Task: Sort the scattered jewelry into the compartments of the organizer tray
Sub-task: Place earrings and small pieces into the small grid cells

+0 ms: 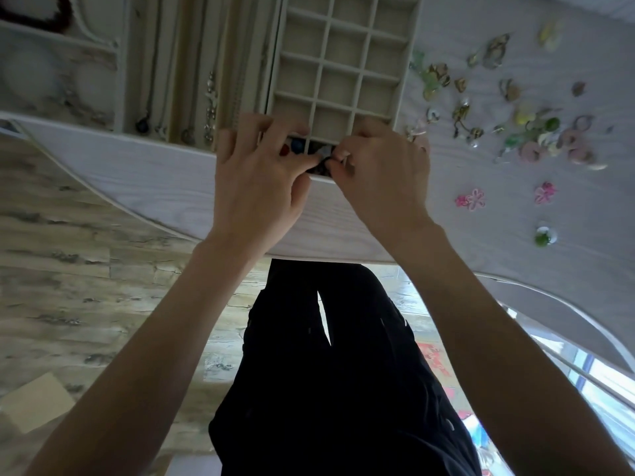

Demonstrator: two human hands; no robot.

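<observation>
Presently: left hand [256, 173] and right hand [381, 166] pinch one dark trinket [323, 163] together over organizer tray [405, 80]; scattered jewelry [515, 108] at 2 o'clock.

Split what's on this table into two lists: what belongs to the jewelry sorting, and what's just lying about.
Belongs to the job:
grid tray
small dark piece, pinched between left hand and right hand
loose jewelry pile
pink flower pieces
green piece

Just lying about:
necklace tray, already filled
dark bead loop
cardboard on the floor
</observation>
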